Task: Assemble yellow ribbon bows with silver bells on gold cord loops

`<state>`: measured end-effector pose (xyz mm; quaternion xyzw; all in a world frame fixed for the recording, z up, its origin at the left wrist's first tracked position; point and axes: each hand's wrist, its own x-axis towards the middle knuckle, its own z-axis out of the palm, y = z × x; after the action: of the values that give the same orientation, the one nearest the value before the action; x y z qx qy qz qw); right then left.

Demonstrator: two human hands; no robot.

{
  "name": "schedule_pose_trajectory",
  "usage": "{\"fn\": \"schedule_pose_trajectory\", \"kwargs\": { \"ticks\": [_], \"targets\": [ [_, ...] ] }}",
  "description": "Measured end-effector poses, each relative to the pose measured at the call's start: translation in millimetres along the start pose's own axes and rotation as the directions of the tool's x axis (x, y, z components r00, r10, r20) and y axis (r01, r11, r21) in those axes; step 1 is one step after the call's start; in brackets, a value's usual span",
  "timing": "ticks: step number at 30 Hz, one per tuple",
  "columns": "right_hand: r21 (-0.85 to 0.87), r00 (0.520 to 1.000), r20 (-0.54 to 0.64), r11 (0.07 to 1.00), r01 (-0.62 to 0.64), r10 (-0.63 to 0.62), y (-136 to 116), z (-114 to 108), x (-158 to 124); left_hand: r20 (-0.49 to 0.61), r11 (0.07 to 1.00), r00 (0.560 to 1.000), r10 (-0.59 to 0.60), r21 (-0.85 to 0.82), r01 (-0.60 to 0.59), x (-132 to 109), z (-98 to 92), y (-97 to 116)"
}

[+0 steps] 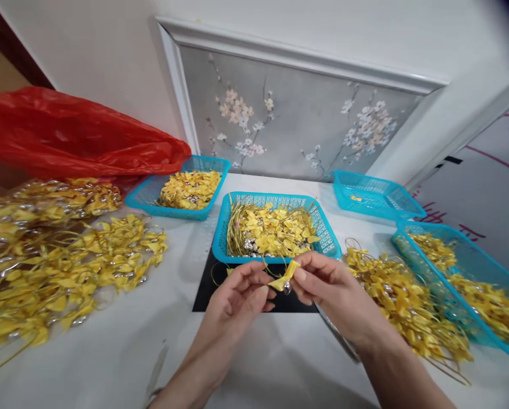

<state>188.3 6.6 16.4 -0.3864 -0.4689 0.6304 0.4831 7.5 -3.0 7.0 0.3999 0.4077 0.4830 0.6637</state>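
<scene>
Between my two hands is a yellow ribbon bow (283,282) with a small silver bell (287,288) hanging under it and a thin gold cord looping above. My left hand (241,295) pinches the bow's left tip between thumb and fingers. Thumb and fingers of my right hand (322,281) are closed on its right end. Just beyond my hands, a blue basket (331,241) holds many similar bows, bells and gold cords. A black mat (203,292) lies partly under the basket and my hands.
Piles of yellow bows lie at the left (109,255) and right (399,289). More blue baskets stand at the back left (178,212), back right (376,196) and far right (471,261). A red plastic bag (79,136) is at the left, a framed flower panel (288,113) behind.
</scene>
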Motion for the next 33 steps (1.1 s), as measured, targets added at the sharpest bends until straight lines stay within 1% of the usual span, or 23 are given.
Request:
{"fn": "schedule_pose_trajectory", "kwargs": {
  "ticks": [4,7,10,13,16,21,23,26,28,30,33],
  "targets": [
    [-0.118,0.998,0.063,0.993,-0.024,0.031,-5.9,1.5,-2.6,0.035,0.995,0.999,-0.031,-0.094,0.034,-0.7,6.2,6.1],
    [-0.244,0.995,0.084,0.969,-0.04,0.062,-13.5,2.4,-2.2,0.051,0.991,0.996,-0.074,-0.111,0.079,0.7,7.0,8.7],
    [-0.356,0.991,0.108,0.934,-0.031,0.074,-17.1,2.2,-1.6,0.064,0.992,0.991,-0.115,-0.038,0.118,2.1,6.5,9.5],
    [-0.41,0.988,0.143,0.912,0.004,0.06,-16.0,1.9,-0.8,0.091,0.991,0.987,-0.131,0.043,0.127,3.5,8.6,8.1],
    [-0.37,0.989,0.144,0.929,0.014,0.042,-14.1,3.8,-0.5,0.08,0.988,0.985,-0.154,-0.02,0.156,4.6,13.1,6.4],
    [-0.225,0.995,0.092,0.974,-0.002,0.023,-11.9,7.1,-1.6,0.055,0.97,0.983,-0.174,-0.163,0.181,6.0,19.7,8.7],
    [-0.178,0.995,0.097,0.984,-0.003,0.021,-9.2,6.2,-3.2,0.006,0.942,0.976,-0.217,-0.262,0.211,6.2,21.8,10.9],
    [-0.139,0.99,0.141,0.99,0.013,0.007,-3.3,3.5,-6.8,-0.072,0.876,0.951,-0.299,-0.416,0.244,7.2,24.6,14.2],
    [-0.167,0.986,0.165,0.985,0.048,-0.02,-0.2,1.8,-9.5,-0.094,0.845,0.941,-0.324,-0.476,0.244,9.2,25.8,16.1],
    [-0.278,0.975,0.207,0.95,0.141,-0.084,1.2,0.8,-11.5,-0.102,0.82,0.936,-0.338,-0.52,0.24,12.1,26.3,17.8],
    [-0.469,0.939,0.289,0.828,0.308,-0.185,1.8,1.2,-12.1,-0.088,0.774,0.923,-0.375,-0.578,0.259,16.3,26.3,19.4]
  ]
}}
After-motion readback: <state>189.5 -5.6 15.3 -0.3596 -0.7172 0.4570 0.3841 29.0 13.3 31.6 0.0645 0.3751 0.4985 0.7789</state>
